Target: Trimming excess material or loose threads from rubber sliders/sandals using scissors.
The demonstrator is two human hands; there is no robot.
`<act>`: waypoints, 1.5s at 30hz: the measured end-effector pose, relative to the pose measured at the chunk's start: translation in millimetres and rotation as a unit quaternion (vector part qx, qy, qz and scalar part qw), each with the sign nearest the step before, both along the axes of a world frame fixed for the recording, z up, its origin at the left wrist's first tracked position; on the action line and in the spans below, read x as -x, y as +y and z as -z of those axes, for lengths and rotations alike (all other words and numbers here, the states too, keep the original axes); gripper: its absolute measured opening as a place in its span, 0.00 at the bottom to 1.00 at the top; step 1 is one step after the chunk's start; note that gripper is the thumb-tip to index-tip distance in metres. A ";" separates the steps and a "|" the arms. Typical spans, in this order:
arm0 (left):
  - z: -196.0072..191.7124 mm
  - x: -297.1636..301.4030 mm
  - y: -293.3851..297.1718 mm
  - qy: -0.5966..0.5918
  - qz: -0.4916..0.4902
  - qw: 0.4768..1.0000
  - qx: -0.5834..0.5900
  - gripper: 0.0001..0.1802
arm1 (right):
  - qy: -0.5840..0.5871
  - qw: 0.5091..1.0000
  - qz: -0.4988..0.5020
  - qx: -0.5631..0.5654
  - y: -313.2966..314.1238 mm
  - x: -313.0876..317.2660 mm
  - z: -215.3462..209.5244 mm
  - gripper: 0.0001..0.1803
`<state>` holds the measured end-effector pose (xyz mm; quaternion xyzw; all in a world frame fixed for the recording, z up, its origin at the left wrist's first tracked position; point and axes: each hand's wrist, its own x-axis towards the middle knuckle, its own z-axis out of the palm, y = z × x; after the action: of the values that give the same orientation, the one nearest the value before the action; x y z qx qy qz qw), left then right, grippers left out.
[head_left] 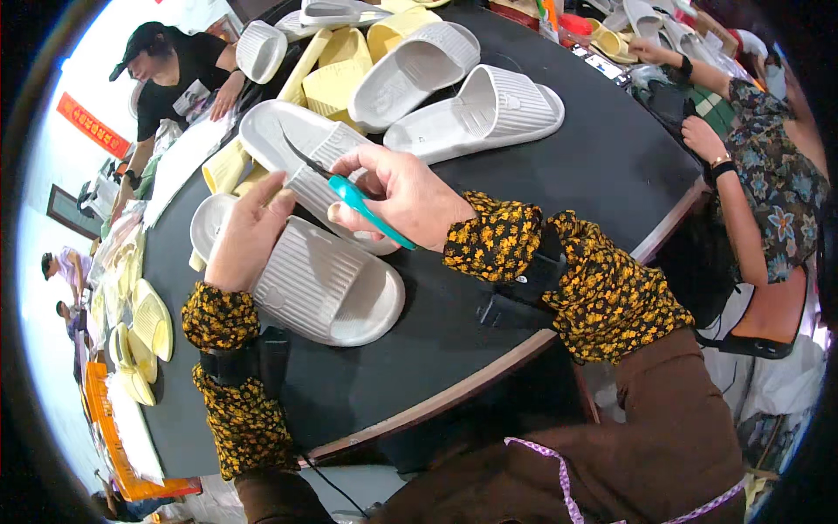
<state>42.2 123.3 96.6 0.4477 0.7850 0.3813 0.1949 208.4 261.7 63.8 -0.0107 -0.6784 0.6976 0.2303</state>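
My right hand is closed around the teal handles of a pair of scissors. The dark, narrow blades reach to the upper left over a light grey slide slipper with a ribbed strap. My left hand lies across a nearer grey slide slipper, fingers and thumb bent and close together, apparently gripping it; part of the grip is hidden. That slipper's strap faces up, one rounded end toward me. Just beyond my right hand, another grey slipper rests on the table.
On the dark table, more grey slippers and yellow slippers are piled at the back. Yellow slippers also lie at the left edge. One person works across the table, another at the right. A wooden edge borders my side.
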 end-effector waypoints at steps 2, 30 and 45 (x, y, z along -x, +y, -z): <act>5.0 -0.9 5.9 0.062 0.042 0.997 -0.036 0.21 | -0.004 1.000 0.017 -0.007 3.2 -0.3 -0.9 0.23; -19.9 -15.3 -21.8 -0.268 -0.108 0.863 -0.414 0.23 | -0.055 0.969 0.128 -0.206 1.5 -10.2 -6.8 0.24; -14.7 -19.6 -16.9 -0.293 -0.137 0.846 -0.424 0.23 | -0.077 0.938 0.188 -0.280 9.6 -0.7 8.8 0.21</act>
<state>61.8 106.4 111.3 0.2422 0.5067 0.8131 0.1530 209.1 271.3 55.0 -0.1270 -0.8475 0.4208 0.2975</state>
